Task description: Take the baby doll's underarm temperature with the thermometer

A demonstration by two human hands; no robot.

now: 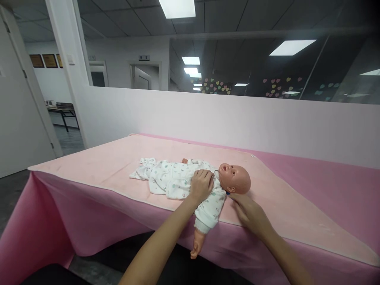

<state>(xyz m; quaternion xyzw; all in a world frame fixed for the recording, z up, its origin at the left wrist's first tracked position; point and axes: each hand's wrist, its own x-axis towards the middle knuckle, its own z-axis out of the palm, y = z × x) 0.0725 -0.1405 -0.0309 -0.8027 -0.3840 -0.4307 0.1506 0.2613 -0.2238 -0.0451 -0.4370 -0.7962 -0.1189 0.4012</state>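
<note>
A baby doll (237, 179) lies face up on the pink table, its head toward the right. It wears a white printed baby outfit (170, 178), whose flat leg ends point left. One doll arm (198, 240) hangs over the table's front edge. My left hand (202, 184) rests on the doll's chest, fingers laid over the cloth just below the neck. At the doll's neck, close under the head, is my right hand (251, 211), its fingers drawn together. A small dark blue bit (228, 193) shows at its fingertips; what they grip is partly hidden.
A pale pink blanket (97, 162) covers the table over a darker pink cloth (341, 174) that drapes down the front. Behind stands a white half wall (225, 118) with glass above. A door (23, 99) is at the left.
</note>
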